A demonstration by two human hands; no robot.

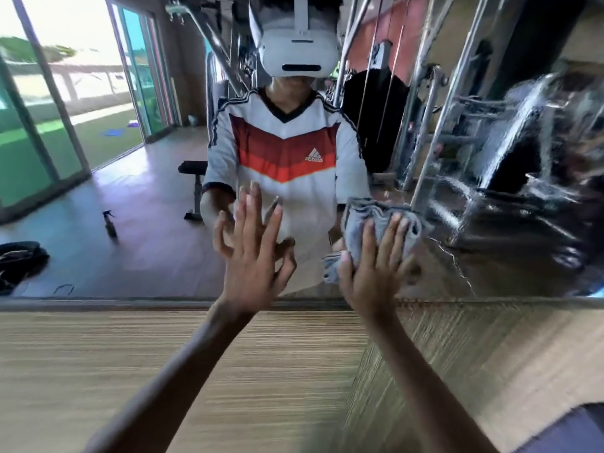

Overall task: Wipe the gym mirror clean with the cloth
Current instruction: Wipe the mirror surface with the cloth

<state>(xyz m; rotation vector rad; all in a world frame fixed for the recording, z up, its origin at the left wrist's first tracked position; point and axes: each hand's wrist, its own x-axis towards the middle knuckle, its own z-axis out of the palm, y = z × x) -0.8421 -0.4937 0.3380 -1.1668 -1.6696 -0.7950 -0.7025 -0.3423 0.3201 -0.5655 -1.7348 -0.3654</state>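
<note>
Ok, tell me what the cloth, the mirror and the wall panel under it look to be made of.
Cloth: soft grey fabric, likely microfibre; limp bunched folds, matt. Mirror: glossy glass; sharp reflection of the room, smeary streaks at right. Wall panel: probably wood-grain laminate; fine horizontal stripes, slight sheen.

White jersey (313, 197), red chevron, black V-collar; white headset (295, 50); forearms bare.

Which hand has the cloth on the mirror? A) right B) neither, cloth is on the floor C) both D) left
A: the right hand presses the cloth against the mirror with straight, spread fingers, while the left hand lies flat on the glass with nothing under it.
</note>
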